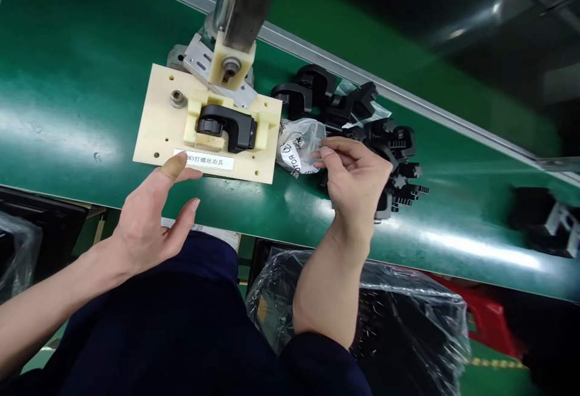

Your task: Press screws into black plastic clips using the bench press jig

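Left hand (149,217) rests open at the near edge of the cream jig plate (158,124) on the green worktop (67,112), its grip holding nothing. Right hand (356,181) pinches the small clear plastic bag (299,148) just right of the plate. A black plastic part (229,127) sits in the jig; further black parts (362,118) lie heaped at far right.

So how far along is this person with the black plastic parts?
One black plastic part already sits seated in the cream jig under the press head. In hand: the right hand pinches at a small clear bag, while the left hand touches the jig's front edge. A pile of black parts still waits on the green belt.
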Demonstrator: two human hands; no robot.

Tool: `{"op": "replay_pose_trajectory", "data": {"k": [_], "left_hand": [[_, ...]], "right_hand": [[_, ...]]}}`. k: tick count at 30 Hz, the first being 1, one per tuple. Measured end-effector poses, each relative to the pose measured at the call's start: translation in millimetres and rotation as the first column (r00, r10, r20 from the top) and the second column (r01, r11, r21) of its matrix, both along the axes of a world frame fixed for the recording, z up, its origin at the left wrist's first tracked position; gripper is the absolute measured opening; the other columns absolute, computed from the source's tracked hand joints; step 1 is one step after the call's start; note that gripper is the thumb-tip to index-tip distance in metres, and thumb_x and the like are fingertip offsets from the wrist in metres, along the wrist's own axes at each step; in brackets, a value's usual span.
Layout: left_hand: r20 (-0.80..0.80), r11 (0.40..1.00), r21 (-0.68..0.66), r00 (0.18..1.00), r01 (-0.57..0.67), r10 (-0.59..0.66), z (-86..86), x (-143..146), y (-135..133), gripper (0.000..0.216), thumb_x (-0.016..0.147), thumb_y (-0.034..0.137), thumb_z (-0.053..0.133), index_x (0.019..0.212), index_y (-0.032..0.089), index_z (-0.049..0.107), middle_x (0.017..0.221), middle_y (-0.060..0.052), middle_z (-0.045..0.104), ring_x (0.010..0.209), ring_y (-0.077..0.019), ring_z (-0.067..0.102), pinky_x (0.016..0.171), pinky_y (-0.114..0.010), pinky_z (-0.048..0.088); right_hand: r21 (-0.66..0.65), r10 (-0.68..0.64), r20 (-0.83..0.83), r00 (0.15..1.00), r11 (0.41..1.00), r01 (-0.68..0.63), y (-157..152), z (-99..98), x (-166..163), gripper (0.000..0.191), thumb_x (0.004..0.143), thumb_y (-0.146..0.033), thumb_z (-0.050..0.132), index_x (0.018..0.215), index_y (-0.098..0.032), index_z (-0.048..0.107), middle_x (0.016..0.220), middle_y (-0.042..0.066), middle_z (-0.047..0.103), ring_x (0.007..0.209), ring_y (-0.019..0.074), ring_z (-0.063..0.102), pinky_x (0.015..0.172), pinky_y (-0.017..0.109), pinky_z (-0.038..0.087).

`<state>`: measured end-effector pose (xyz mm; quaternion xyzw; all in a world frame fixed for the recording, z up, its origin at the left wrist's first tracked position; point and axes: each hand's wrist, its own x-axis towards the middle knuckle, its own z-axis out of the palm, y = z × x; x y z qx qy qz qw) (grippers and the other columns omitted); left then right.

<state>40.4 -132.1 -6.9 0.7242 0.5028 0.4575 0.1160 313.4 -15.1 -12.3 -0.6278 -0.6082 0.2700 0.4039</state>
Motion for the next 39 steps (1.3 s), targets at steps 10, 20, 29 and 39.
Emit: {"op": "replay_pose_trajectory", "data": {"k": [10, 20, 29, 39], "left_hand": [[0.278, 0.978, -0.151, 0.956, 0.144, -0.098, 11.5, 26, 6, 0.068, 0.086, 0.009, 0.059, 0.147, 0.027, 0.036, 0.104, -0.008, 0.067, 0.097, -0.0197, 0.068, 0.084, -0.035, 0.061], [0.742, 0.775, -0.483, 0.660, 0.406, 0.116, 22.6, 34, 3, 0.034, 0.082, 0.012, 0.064, 0.115, 0.017, 0.057, 0.078, 0.000, 0.063, 0.072, -0.0106, 0.062, 0.068, -0.021, 0.055], [0.846, 0.697, -0.517, 0.422, 0.496, 0.327, 22.4, 22, 3, 0.033, 0.077, 0.012, 0.069, 0.108, 0.017, 0.058, 0.068, 0.003, 0.060, 0.061, -0.0084, 0.056, 0.060, -0.020, 0.050], [0.849, 0.648, -0.515, 0.230, 0.561, 0.475, 22.3, 21, 4, 0.034, 0.074, 0.010, 0.070, 0.105, 0.017, 0.058, 0.067, 0.005, 0.061, 0.059, -0.0089, 0.057, 0.060, -0.022, 0.051]], "right_hand": [[-0.007, 0.027, -0.420, 0.907, 0.999, -0.034, -27, 16.4, -24, 0.010, 0.070, -0.018, 0.067, 0.078, -0.020, 0.060, 0.060, -0.003, 0.058, 0.051, 0.0106, 0.057, 0.047, 0.024, 0.050], [-0.208, 0.292, -0.526, 0.798, 0.866, -0.455, -89, 40.4, -85, 0.033, 0.079, -0.012, 0.064, 0.107, -0.023, 0.052, 0.072, -0.005, 0.060, 0.058, 0.0088, 0.055, 0.051, 0.022, 0.048], [-0.199, 0.342, -0.526, 0.779, 0.841, -0.504, -92, 38.9, -99, 0.026, 0.084, -0.014, 0.061, 0.108, -0.022, 0.056, 0.076, -0.003, 0.063, 0.060, 0.0098, 0.060, 0.055, 0.023, 0.053], [-0.211, 0.337, -0.541, 0.770, 0.833, -0.512, -97, 36.7, -106, 0.006, 0.086, -0.018, 0.061, 0.080, -0.019, 0.062, 0.067, -0.001, 0.059, 0.053, 0.0085, 0.054, 0.046, 0.022, 0.047]]}}
